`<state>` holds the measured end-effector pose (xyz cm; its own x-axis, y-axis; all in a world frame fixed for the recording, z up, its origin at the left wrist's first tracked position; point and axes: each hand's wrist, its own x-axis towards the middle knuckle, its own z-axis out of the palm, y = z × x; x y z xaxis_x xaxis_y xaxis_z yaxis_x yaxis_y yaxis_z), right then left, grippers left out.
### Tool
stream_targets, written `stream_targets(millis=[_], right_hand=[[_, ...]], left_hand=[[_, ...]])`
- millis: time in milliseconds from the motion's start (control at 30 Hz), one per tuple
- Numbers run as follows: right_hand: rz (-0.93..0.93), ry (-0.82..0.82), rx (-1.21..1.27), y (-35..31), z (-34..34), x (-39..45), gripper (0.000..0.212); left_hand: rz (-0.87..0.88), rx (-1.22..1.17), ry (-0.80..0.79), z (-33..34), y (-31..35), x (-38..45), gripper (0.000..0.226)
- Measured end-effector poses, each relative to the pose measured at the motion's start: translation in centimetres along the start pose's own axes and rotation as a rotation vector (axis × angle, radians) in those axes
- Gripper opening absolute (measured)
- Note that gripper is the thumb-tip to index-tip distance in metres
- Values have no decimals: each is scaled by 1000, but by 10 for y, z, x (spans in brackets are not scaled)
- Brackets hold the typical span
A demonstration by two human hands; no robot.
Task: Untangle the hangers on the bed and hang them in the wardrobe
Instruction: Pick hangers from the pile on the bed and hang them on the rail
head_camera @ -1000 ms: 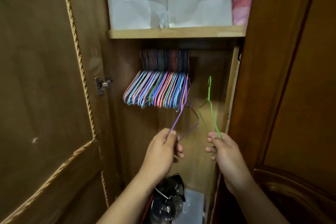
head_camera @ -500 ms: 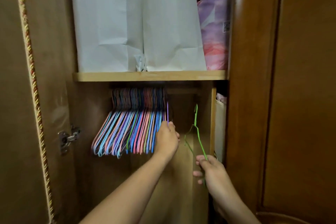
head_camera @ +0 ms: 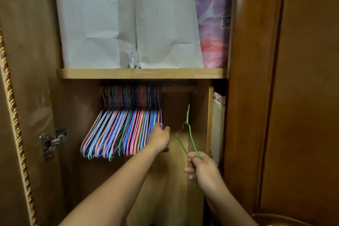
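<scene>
Purple wire hanger (head_camera: 161, 118) pinched in my left hand (head_camera: 159, 138), beside the hanging row of coloured hangers (head_camera: 121, 130). At four o'clock, my right hand's (head_camera: 203, 169) fingers (head_camera: 191, 158) clamp a green wire hanger (head_camera: 189, 134).

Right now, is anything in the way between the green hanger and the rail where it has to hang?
Nothing visible blocks it. The green hanger, held by the right hand, sits below a bare stretch of rail, right of the hung hangers. The left hand is at the purple hanger, off to the side.

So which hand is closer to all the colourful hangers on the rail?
Left. The left hand is right at the near end of the row of hangers, pinching a purple hanger there. The right hand is lower and further right, holding a green hanger.
</scene>
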<state>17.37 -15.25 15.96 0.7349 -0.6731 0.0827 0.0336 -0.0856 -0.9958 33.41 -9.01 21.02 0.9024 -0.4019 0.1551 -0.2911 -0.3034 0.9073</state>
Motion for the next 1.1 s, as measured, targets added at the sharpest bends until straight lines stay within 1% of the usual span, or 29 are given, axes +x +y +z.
stream_targets(millis=[100, 200, 233, 367, 433, 500, 567, 667, 767, 833, 967, 1100], right_hand=[[-35, -4, -7, -8, 3, 4, 15], [-68, -8, -8, -19, 7, 11, 15], [-75, -18, -16, -20, 8, 13, 14], [-68, -38, -67, 0, 11, 18, 20], [-47, -33, -117, 12, 11, 16, 24], [-54, -15, -108, 13, 11, 13, 24], [-120, 5, -152, 5, 13, 12, 21], [-264, 43, -286, -18, 23, 25, 20], [-307, 66, -340, -40, 46, 62, 26], [-293, 66, -409, -45, 63, 86, 30], [-277, 67, -587, -30, 80, 110, 37], [-327, 9, -609, -13, 91, 107, 39]], left_hand=[[18, 49, 8, -5, -1, -5, 57], [-43, -115, -55, -17, 5, -22, 60], [-40, -146, -77, -22, 7, -30, 61], [30, -68, -119, -41, 0, -69, 66], [15, -106, -182, -52, -10, -86, 67], [23, -100, -200, -67, -18, -97, 63], [39, -65, -165, -84, -20, -96, 53], [43, -33, -79, -106, -16, -81, 34], [65, 23, 10, -122, -14, -66, 24], [43, 17, 37, -130, -16, -61, 22], [3, 30, 34, -140, -30, -58, 24], [-24, 50, 49, -146, -37, -62, 22]])
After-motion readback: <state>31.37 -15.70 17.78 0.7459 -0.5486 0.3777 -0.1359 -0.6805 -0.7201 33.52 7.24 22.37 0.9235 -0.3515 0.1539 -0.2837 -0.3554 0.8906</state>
